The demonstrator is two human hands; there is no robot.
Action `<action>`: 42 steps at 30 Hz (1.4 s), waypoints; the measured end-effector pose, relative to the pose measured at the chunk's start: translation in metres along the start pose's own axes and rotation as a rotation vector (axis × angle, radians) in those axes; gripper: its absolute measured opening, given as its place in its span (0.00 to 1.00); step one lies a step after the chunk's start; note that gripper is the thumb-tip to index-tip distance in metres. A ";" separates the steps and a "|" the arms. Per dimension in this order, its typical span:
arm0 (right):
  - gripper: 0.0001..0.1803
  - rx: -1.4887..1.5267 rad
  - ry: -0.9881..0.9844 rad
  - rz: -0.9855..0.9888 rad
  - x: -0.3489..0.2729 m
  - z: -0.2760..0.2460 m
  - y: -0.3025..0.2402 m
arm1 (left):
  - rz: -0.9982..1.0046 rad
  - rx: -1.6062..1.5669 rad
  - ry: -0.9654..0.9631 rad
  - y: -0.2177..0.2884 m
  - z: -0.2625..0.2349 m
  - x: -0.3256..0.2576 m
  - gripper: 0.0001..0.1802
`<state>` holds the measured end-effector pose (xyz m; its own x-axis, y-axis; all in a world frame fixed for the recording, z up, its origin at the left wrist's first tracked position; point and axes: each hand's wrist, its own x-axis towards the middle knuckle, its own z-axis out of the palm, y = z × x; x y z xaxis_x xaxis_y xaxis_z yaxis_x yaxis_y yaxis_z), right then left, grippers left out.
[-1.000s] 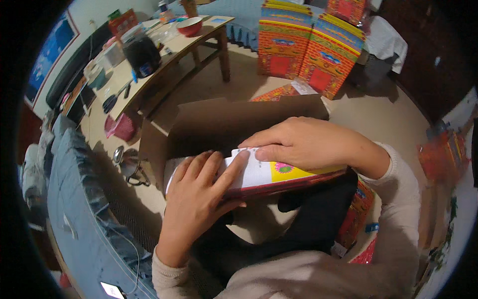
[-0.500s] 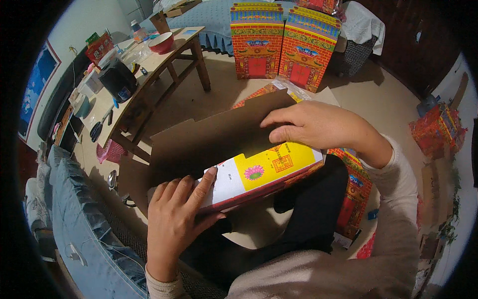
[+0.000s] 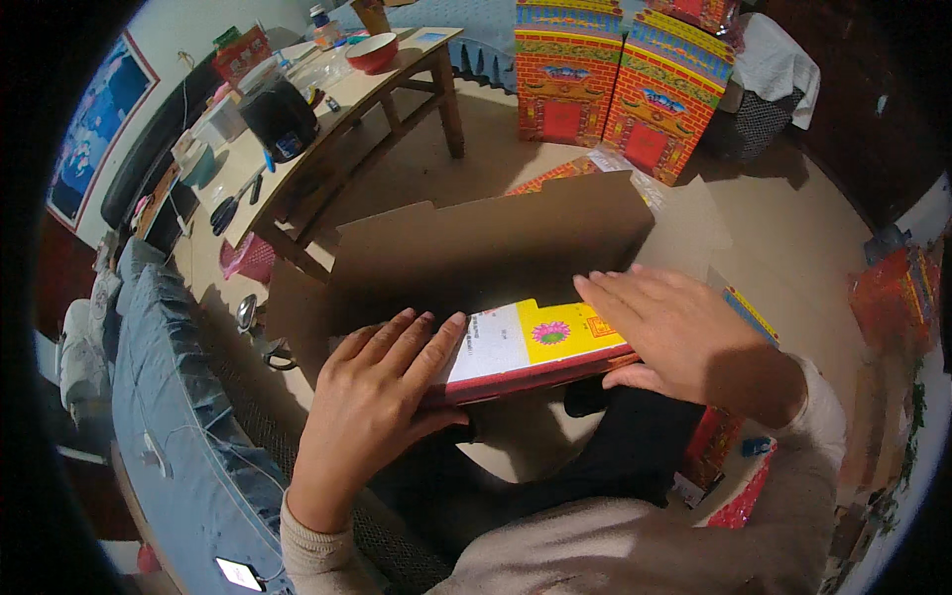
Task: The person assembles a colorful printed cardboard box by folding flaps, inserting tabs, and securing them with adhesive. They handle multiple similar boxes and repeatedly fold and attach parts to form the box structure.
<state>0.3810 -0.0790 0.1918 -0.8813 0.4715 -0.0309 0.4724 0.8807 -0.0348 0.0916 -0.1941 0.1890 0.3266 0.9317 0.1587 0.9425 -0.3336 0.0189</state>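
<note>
On my lap lies a cardboard box (image 3: 483,345) with a printed panel in white and yellow, a pink lotus and a dark red edge. Its tall brown flap (image 3: 486,233) stands up on the far side. My left hand (image 3: 382,392) grips the near left of the panel, fingers laid over the top and thumb down the near side. At the right end my right hand (image 3: 684,337) holds it likewise, fingers together on top, thumb below the red edge. Both palms hide parts of the print.
Two tall printed boxes (image 3: 567,84) stand beyond. A wooden table (image 3: 392,69) at the left bears a red bowl (image 3: 372,54), a black container (image 3: 279,117) and scissors (image 3: 224,214). A blue-covered sofa (image 3: 164,397) runs along the left. Red wrapped packages (image 3: 892,288) lie at the right.
My right hand has come down from the flap side onto the panel's right end, its thumb now below the edge. My left hand keeps its grip. The view has shifted left.
</note>
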 end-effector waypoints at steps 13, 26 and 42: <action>0.21 -0.093 0.263 -0.087 -0.011 0.003 -0.007 | 0.010 -0.047 0.050 -0.016 0.009 -0.029 0.28; 0.20 -0.261 0.321 -0.073 -0.030 0.004 0.003 | -0.091 0.080 0.133 -0.021 0.008 -0.055 0.31; 0.28 1.422 0.804 0.298 -0.003 0.051 0.054 | -0.048 0.104 0.172 -0.007 0.005 -0.048 0.31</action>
<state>0.4100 -0.0349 0.1389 -0.3309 0.9041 0.2704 -0.1519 0.2318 -0.9608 0.0701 -0.2357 0.1765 0.2726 0.9051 0.3263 0.9618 -0.2646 -0.0697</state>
